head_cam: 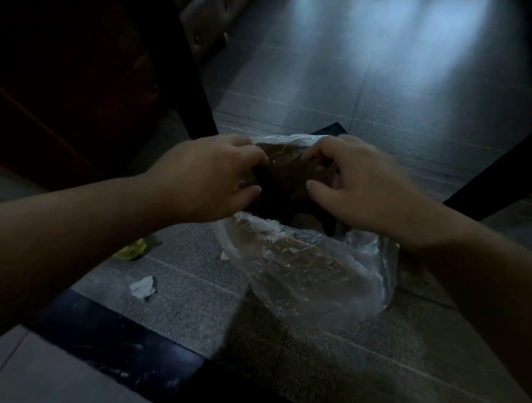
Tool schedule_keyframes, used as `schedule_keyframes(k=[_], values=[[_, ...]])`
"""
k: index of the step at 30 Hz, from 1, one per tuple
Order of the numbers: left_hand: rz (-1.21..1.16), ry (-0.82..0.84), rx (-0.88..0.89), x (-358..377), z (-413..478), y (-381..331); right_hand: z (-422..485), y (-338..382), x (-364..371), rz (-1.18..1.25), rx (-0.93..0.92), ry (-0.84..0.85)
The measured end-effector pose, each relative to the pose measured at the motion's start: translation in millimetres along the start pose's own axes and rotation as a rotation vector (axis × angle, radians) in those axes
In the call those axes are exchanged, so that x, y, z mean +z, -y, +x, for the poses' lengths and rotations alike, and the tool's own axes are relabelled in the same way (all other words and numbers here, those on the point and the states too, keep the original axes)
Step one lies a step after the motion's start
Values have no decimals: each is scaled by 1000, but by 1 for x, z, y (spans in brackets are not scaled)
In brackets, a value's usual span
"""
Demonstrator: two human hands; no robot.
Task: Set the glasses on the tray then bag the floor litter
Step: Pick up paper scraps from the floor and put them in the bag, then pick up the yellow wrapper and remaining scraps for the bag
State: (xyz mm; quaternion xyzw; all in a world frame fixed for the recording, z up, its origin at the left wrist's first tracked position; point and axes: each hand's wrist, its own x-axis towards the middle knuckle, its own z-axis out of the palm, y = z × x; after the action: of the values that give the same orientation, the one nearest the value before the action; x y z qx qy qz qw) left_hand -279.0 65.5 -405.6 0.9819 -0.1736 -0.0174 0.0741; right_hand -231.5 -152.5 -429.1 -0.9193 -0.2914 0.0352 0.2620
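A clear plastic bag (322,273) hangs over the dim tiled floor, with brown stuff inside it. My left hand (210,176) grips the bag's rim on the left side. My right hand (359,185) grips the rim on the right, and the mouth between them is held apart. A dark brown piece (283,174) sits in the opening between my hands. On the floor lie a white crumpled scrap (143,287) and a yellow-green scrap (132,249), both left of the bag. No glasses or tray are in view.
A dark wooden cabinet (63,80) and a dark furniture leg (188,72) stand at the left. Another dark leg (503,175) slants at the right. A black tile strip (109,341) crosses the floor near me. Light falls on the floor farther away.
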Motion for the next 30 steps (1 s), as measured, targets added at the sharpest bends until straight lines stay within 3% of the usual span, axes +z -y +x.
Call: schedule_keyframes(k=[8,17,23,26,30], values=[[47,46,-227,-38,-58,35,21,68,3,-14,-165,149],[146,233,-312,27,-135,158,55,180,108,-190,-354,318],[188,418,-213,90,-161,243,53,180,241,-115,-133,680],[146,462,-159,126,-163,269,49,158,299,-74,50,782],[111,468,-104,160,-166,283,44,150,352,-56,143,842]])
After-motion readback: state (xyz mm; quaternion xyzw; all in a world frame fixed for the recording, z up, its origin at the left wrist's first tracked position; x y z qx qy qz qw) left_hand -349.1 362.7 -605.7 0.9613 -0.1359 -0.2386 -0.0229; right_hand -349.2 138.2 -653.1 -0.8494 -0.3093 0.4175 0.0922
